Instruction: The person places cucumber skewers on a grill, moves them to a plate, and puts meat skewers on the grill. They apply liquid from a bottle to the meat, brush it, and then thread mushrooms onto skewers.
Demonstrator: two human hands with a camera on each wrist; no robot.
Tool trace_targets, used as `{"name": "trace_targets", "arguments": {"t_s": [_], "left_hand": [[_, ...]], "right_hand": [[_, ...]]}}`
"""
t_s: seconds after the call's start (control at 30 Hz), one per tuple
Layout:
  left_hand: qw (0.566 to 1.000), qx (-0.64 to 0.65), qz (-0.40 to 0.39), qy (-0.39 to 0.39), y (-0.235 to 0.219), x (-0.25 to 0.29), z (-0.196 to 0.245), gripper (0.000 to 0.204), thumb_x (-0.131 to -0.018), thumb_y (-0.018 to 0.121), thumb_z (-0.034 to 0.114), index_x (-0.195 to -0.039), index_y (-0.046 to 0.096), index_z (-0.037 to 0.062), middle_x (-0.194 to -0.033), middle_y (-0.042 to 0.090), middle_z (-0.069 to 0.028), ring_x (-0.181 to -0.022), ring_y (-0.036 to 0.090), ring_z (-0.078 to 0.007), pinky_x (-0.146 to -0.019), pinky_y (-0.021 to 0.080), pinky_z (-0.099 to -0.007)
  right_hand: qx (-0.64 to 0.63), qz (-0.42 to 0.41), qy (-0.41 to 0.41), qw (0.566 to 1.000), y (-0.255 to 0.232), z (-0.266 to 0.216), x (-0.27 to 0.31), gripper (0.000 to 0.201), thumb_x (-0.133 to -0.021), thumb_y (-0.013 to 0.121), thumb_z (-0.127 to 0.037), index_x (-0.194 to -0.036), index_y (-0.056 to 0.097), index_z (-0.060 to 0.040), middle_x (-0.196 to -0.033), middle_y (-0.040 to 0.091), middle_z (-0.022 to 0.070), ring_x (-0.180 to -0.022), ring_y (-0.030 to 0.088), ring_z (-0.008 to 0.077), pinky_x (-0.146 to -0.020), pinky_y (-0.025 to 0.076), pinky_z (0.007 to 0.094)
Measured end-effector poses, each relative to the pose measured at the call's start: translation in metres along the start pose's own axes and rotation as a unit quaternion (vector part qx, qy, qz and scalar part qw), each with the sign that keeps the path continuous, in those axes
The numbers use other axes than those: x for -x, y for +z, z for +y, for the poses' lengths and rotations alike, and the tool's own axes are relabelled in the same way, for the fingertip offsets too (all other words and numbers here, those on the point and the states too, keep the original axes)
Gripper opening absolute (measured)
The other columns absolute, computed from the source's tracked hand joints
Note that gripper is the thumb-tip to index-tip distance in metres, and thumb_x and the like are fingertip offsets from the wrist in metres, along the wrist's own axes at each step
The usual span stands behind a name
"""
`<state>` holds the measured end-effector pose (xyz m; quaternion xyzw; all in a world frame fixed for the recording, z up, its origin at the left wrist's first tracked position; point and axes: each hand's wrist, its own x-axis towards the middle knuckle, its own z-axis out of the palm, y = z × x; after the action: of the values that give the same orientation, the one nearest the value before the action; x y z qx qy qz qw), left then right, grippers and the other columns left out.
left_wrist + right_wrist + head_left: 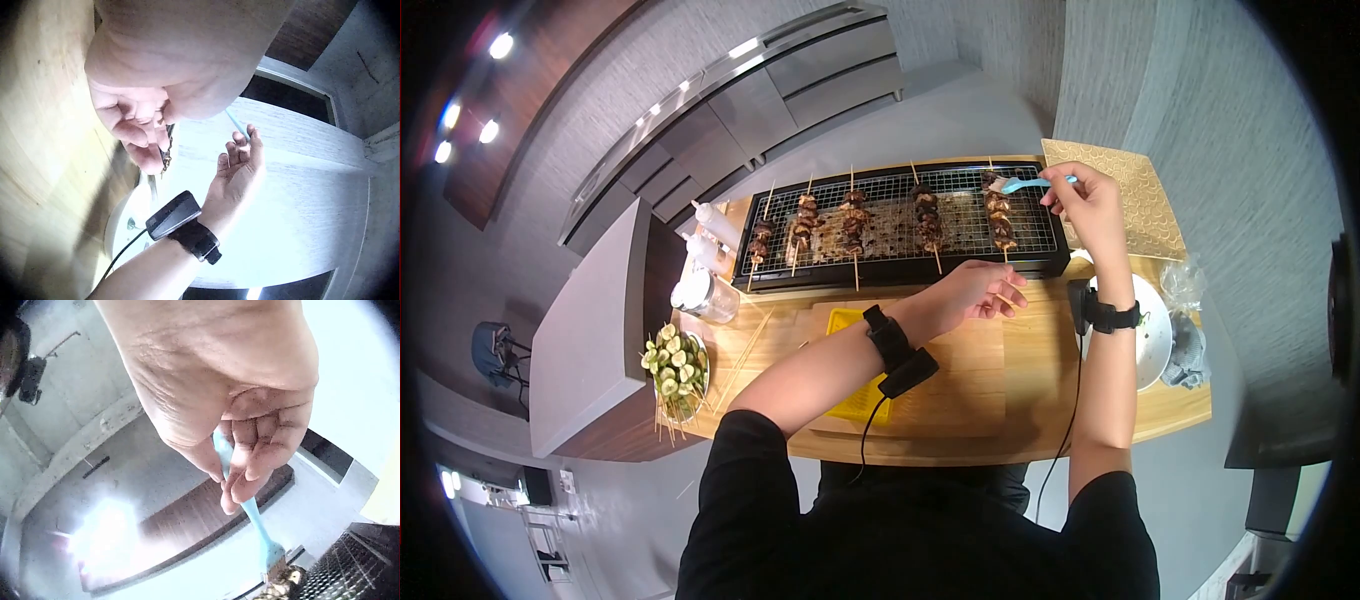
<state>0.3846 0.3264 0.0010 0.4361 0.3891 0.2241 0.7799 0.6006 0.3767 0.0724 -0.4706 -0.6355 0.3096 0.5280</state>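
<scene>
My right hand [1090,200] pinches the handle of a light blue basting brush [1028,184] between thumb and fingers. The bristles [275,571] meet the far end of the rightmost meat skewer [999,215], which lies across the wire rack of a black grill [890,272]. In the left wrist view, the same brush [236,124] pokes out from behind my left palm. Just in front of the grill, my left hand [975,293] hovers with loosely bent fingers and nothing in it. Several other browned skewers [854,222] are spaced along the rack to the left.
Squeeze bottles [718,224] and a lidded jar [710,298] stand left of the grill. A bowl of green vegetable skewers [677,368] sits at the left edge. A yellow basket [860,402] lies under my left forearm; a white plate [1152,340] is beneath my right wrist.
</scene>
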Motion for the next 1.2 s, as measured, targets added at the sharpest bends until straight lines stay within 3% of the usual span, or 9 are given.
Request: {"name": "trace_targets", "arguments": {"t_s": [0.37, 0.97, 1.07, 1.17, 1.2], "left_hand": [[1.000, 0.006, 0.002, -0.016, 0.002, 0.001, 0.001, 0.036, -0.105, 0.056, 0.037, -0.123, 0.062, 0.0065, -0.107, 0.072, -0.0077, -0.087, 0.064, -0.0148, -0.074, 0.045, -0.0271], [0.999, 0.019, -0.020, -0.028, 0.002, 0.002, -0.003, 0.036, -0.103, 0.059, 0.033, -0.127, 0.066, 0.0070, -0.107, 0.072, -0.0083, -0.086, 0.065, -0.0129, -0.070, 0.045, -0.0240], [0.993, 0.060, -0.083, -0.060, -0.005, 0.001, -0.007, 0.039, -0.104, 0.059, 0.032, -0.134, 0.063, 0.0064, -0.107, 0.073, -0.0089, -0.082, 0.064, -0.0109, -0.066, 0.044, -0.0194], [0.989, 0.020, -0.117, -0.087, 0.008, 0.037, 0.010, 0.044, -0.105, 0.058, 0.030, -0.141, 0.059, 0.0056, -0.108, 0.074, -0.0101, -0.074, 0.061, -0.0082, -0.059, 0.041, -0.0174], [0.991, -0.032, -0.128, -0.029, 0.013, 0.056, 0.014, 0.044, -0.106, 0.057, 0.031, -0.143, 0.057, 0.0058, -0.107, 0.074, -0.0098, -0.072, 0.061, -0.0076, -0.057, 0.041, -0.0181]], "right_hand": [[-0.036, -0.118, 0.061, 0.990, -0.024, -0.018, 0.009, 0.011, -0.098, 0.070, -0.012, -0.096, 0.075, -0.0024, -0.069, 0.069, 0.0008, -0.060, 0.060, 0.0039, -0.053, 0.044, 0.0198], [-0.033, -0.166, 0.080, 0.982, -0.045, -0.018, 0.015, 0.010, -0.098, 0.070, -0.012, -0.097, 0.076, -0.0039, -0.070, 0.068, -0.0008, -0.059, 0.059, 0.0026, -0.052, 0.041, 0.0181], [-0.035, -0.133, 0.081, 0.987, -0.050, -0.032, 0.019, 0.009, -0.098, 0.069, -0.011, -0.099, 0.075, -0.0037, -0.071, 0.068, -0.0008, -0.060, 0.058, 0.0032, -0.053, 0.041, 0.0183], [-0.064, -0.041, 0.011, 0.997, -0.054, -0.062, 0.032, 0.012, -0.099, 0.068, -0.012, -0.102, 0.075, -0.0027, -0.072, 0.068, 0.0005, -0.062, 0.058, 0.0041, -0.055, 0.041, 0.0188], [-0.086, -0.003, -0.016, 0.996, -0.055, -0.071, 0.037, 0.014, -0.100, 0.067, -0.013, -0.103, 0.075, -0.0019, -0.073, 0.068, 0.0012, -0.063, 0.058, 0.0044, -0.055, 0.041, 0.0190]]}}
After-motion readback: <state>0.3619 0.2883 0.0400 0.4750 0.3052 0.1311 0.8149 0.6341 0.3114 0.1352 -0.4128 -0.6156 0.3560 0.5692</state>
